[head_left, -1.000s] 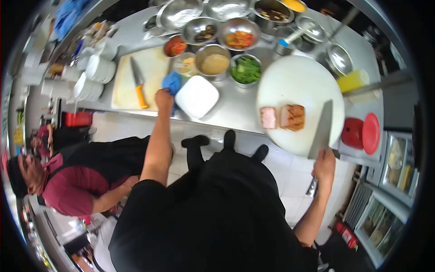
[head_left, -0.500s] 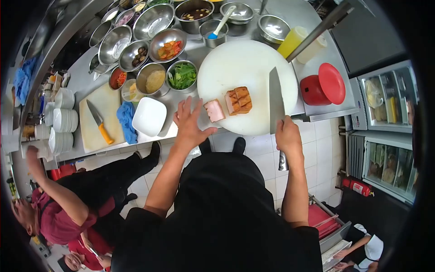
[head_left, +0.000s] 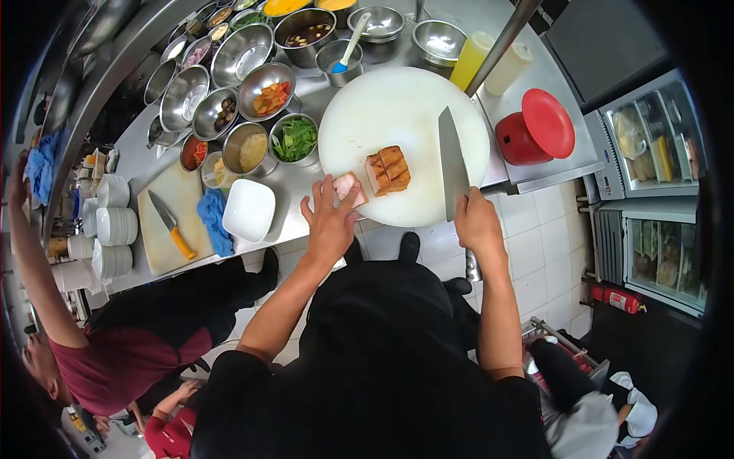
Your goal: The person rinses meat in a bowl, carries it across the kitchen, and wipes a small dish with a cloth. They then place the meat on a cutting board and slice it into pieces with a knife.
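My right hand (head_left: 478, 219) is wrapped round the handle of a large kitchen knife (head_left: 453, 161), its broad blade pointing away from me over the right side of a round white cutting board (head_left: 413, 99). My left hand (head_left: 332, 229) has its fingers on a cut piece of roast pork belly (head_left: 348, 187) at the board's near left edge, partly covering it. Just right of that piece lies a larger block of roast pork belly (head_left: 388, 170) with a scored brown crust, touched by neither hand.
Metal bowls of vegetables (head_left: 294, 139) stand left of the board. A white square dish (head_left: 249, 210), a blue cloth (head_left: 215, 222) and a second board (head_left: 157, 245) with an orange-handled knife (head_left: 172, 226) lie further left. A red container (head_left: 524, 139) stands right. A co-worker (head_left: 122, 359) reaches at left.
My left hand has come right and down onto the cut pork piece. The knife stays in my right hand. The view has shifted slightly, and the co-worker at left has extended an arm.
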Tool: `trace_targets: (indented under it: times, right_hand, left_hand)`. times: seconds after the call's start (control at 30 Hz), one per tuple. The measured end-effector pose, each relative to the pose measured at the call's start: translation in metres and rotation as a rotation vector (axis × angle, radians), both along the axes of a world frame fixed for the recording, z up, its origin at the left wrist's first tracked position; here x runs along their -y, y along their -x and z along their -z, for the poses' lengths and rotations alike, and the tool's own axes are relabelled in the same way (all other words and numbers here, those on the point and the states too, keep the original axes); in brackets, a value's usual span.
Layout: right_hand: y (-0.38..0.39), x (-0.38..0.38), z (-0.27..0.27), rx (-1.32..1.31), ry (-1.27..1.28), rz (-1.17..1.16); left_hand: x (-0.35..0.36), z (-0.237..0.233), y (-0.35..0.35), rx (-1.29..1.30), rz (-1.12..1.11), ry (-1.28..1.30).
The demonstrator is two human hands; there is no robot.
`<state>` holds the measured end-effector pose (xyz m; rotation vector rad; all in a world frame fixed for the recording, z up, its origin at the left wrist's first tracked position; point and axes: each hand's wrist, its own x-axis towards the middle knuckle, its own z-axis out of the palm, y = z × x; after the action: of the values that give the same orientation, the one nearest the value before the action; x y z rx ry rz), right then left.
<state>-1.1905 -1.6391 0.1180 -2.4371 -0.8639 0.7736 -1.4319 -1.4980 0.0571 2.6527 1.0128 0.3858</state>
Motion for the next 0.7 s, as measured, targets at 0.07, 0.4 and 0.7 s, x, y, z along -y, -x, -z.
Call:
trace_targets:
  times: [0.07, 0.4, 0.7]
  right_hand:
    - [-0.001, -0.001, 0.0, 0.0, 0.004, 0.001]
    - [0.003, 0.001, -0.001, 0.097, -0.057, -0.057]
    - [0.064, -0.015, -0.002, 0.206, -0.572, -0.043]
  left_hand:
    - [-0.009, -0.003, 0.003, 0.07, 0.027, 0.007]
    - [-0.039, -0.054, -0.044, 0.072, 0.119, 0.37]
    - [-0.039, -0.019, -0.066, 0.366, 0.252, 0.261]
